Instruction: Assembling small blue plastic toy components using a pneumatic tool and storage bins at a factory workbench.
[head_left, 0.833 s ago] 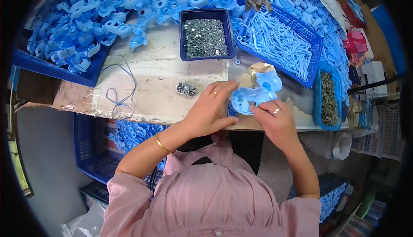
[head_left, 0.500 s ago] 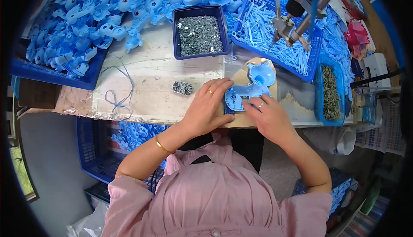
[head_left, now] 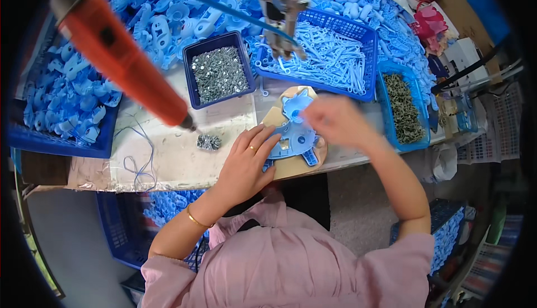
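My left hand [head_left: 245,160] lies with its fingers stretched out over the left side of a light blue plastic toy shell [head_left: 300,139]. The shell has a round cup at its far end and sits on a beige shaped base [head_left: 290,167] near the table's front edge. Over the right side of the cup, my right hand [head_left: 338,119] is smeared by motion, so its fingers and anything in them cannot be made out. A red electric screwdriver [head_left: 126,62] slants in from the upper left. Its tip is beside a clump of small silver metal pieces [head_left: 208,142].
A dark blue tray of small metal pieces [head_left: 218,72] stands beyond my hands. Behind it are a blue basket of light blue sticks [head_left: 372,48] and heaped blue parts [head_left: 190,20]. At right is a bin of brownish pieces [head_left: 427,134]; a metal fixture [head_left: 282,17] hangs overhead.
My right hand has lifted off the shell's near edge and moved farther away. The red screwdriver has come into view at left. My view has shifted, while my left hand stays on the shell.
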A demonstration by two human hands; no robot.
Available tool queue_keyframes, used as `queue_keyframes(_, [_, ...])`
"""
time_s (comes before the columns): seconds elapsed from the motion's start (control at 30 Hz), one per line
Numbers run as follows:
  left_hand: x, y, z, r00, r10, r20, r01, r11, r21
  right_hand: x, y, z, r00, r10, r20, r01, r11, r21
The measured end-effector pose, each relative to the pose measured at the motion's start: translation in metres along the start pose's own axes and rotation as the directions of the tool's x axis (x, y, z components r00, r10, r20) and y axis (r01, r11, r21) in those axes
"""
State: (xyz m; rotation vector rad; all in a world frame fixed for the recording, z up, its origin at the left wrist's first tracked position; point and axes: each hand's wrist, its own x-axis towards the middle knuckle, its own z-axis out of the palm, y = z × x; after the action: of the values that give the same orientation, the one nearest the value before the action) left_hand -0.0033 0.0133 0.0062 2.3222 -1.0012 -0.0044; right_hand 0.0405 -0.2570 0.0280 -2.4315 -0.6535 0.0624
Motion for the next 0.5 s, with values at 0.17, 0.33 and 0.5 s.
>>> queue_keyframes(0.17, [0.004, 0.005, -0.001, 1.0, 0.006, 0.023, -0.006, 1.0, -0.001, 0.029, 0.085, -0.045, 0.926, 0.032, -0.375, -0.225, 0.847, -0.482])
queue_keyframes(0.33, [0.003, 0.002, -0.003, 0.999, 0.0, 0.041, 0.0, 1.0, 0.004, 0.046, 0.108, -0.036, 0.958, -0.063, -0.278, -0.127, 0.78, -0.613])
queue_keyframes(0.5, [0.007, 0.005, -0.008, 0.998, 0.025, 0.059, -0.025, 1.0, 0.002, 0.047, 0.107, -0.047, 0.931, -0.148, -0.335, -0.084, 0.804, -0.588])
